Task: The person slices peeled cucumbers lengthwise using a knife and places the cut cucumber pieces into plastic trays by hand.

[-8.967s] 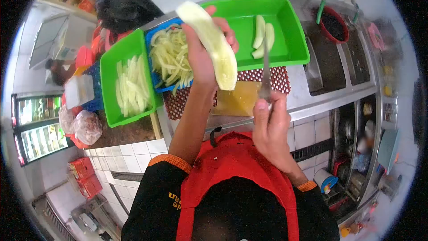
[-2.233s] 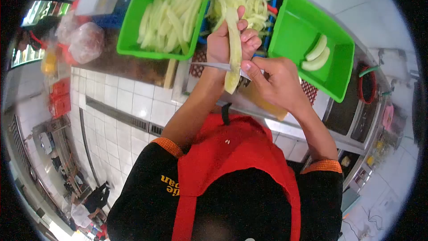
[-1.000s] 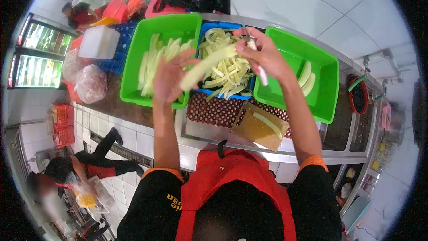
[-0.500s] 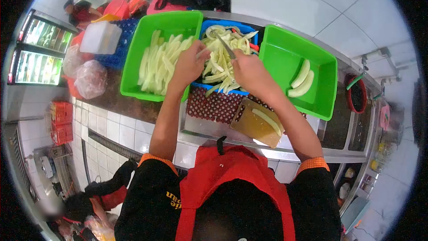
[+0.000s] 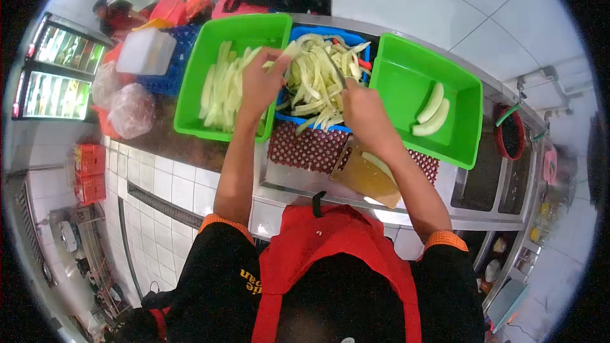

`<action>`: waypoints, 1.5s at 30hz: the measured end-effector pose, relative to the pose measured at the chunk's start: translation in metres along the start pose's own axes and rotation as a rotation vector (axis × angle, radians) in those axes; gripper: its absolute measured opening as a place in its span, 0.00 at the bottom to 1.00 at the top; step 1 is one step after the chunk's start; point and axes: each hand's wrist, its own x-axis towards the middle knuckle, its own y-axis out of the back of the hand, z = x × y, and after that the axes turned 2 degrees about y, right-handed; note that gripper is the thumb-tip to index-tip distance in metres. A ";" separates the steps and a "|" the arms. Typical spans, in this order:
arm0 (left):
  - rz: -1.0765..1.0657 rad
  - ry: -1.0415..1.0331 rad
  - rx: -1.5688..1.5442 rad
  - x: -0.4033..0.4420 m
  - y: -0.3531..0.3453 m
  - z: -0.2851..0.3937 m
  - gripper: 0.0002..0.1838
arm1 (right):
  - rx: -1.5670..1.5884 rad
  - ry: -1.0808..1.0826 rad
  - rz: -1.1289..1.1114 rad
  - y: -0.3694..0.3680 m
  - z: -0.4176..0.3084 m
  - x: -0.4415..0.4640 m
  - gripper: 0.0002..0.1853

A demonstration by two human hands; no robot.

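Note:
My left hand point(image 5: 262, 81) pinches a pale cucumber strip point(image 5: 291, 50) above the gap between the left green tub and the blue basket. In my right hand point(image 5: 363, 113) is a knife point(image 5: 335, 68), its blade slanting up and left over the blue basket point(image 5: 323, 125). Pale peelings or core scraps point(image 5: 311, 89) heap up in that basket. Many cut cucumber strips point(image 5: 219, 98) lie in the left green tub point(image 5: 180, 114), beside my left hand. Below my right forearm, a cucumber piece point(image 5: 378, 164) rests on a cutting board point(image 5: 359, 178), partly hidden.
Two peeled cucumbers point(image 5: 432, 117) lie in the right green tub point(image 5: 469, 152). A perforated dark red mat point(image 5: 298, 149) is under the board. Farther right stands a red pot point(image 5: 510, 136) by the sink. A white container point(image 5: 146, 52) and plastic bags point(image 5: 131, 111) stand left.
My left hand has tilted and risen slightly with the cucumber strip. My right hand with the knife has shifted right and down. A person at the lower left has moved mostly out of view.

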 end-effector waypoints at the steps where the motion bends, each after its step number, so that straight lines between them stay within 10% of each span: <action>1: -0.005 0.166 -0.124 -0.002 0.008 0.002 0.11 | 0.037 -0.028 0.015 0.007 -0.002 0.000 0.07; 4: 0.051 0.369 -0.236 0.000 0.046 -0.030 0.15 | 0.093 -0.058 0.027 0.015 0.011 -0.009 0.10; 9: 0.299 -0.036 0.675 0.008 0.107 -0.117 0.19 | 0.160 -0.198 -0.006 0.031 0.031 -0.030 0.14; 12: 0.323 0.028 0.286 -0.006 0.080 -0.064 0.19 | 0.242 -0.297 0.093 0.041 0.054 -0.056 0.17; 18: -0.722 -0.016 -0.226 -0.122 -0.091 0.038 0.14 | 0.765 -0.699 0.262 0.092 0.045 -0.127 0.14; 19: -0.946 -0.313 -0.115 -0.139 -0.123 0.036 0.17 | 0.780 -0.723 0.304 0.094 0.045 -0.140 0.14; 28: -0.930 -0.899 0.565 -0.212 -0.255 -0.017 0.20 | 0.718 -0.905 0.462 0.112 0.039 -0.237 0.13; 34: -1.153 -0.441 0.064 -0.185 -0.230 0.002 0.17 | 0.785 -0.962 0.524 0.114 0.036 -0.260 0.13; 36: -1.506 0.500 -0.319 -0.164 -0.191 0.056 0.15 | 0.789 -0.876 0.535 0.110 0.039 -0.259 0.12; 39: -1.372 0.749 -1.051 -0.164 -0.151 0.082 0.18 | 0.704 -0.771 0.503 0.106 0.044 -0.249 0.12; 45: -1.255 1.014 -1.511 -0.178 -0.092 0.125 0.26 | 0.310 -0.508 0.340 0.125 0.002 -0.199 0.14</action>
